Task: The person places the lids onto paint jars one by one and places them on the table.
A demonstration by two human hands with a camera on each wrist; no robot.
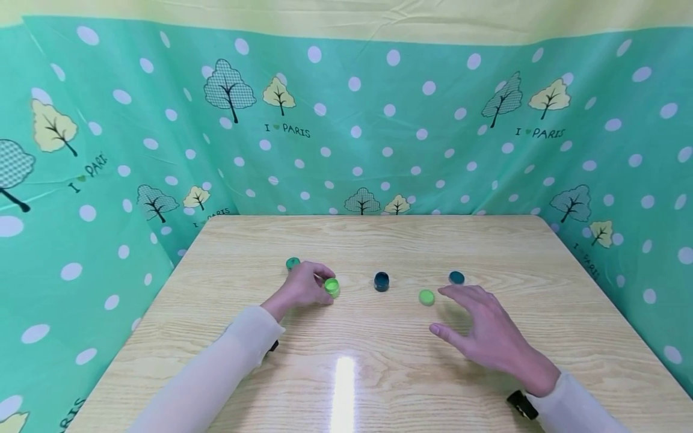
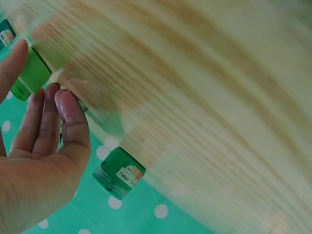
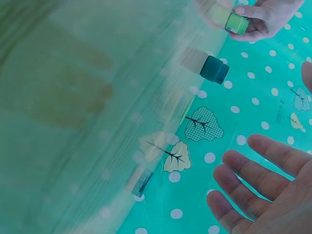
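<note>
My left hand (image 1: 310, 284) holds a small light green jar (image 1: 332, 288) between thumb and fingers on the table. The same jar (image 3: 237, 23) shows in that hand in the right wrist view. Just beyond the left hand stands a darker green jar (image 1: 293, 263), partly hidden in the head view; its label shows in the left wrist view. A dark teal jar (image 1: 381, 281) stands between the hands. My right hand (image 1: 489, 331) hovers with fingers spread, holding nothing. Near its fingertips lie a light green round lid (image 1: 426, 297) and a dark teal round piece (image 1: 456, 277), seemingly a lid.
The wooden table (image 1: 379, 240) has its far edge against a green dotted curtain (image 1: 368, 156), which also hangs at both sides. A bright light reflection falls on the tabletop near the front. Each wrist wears a dark strap piece.
</note>
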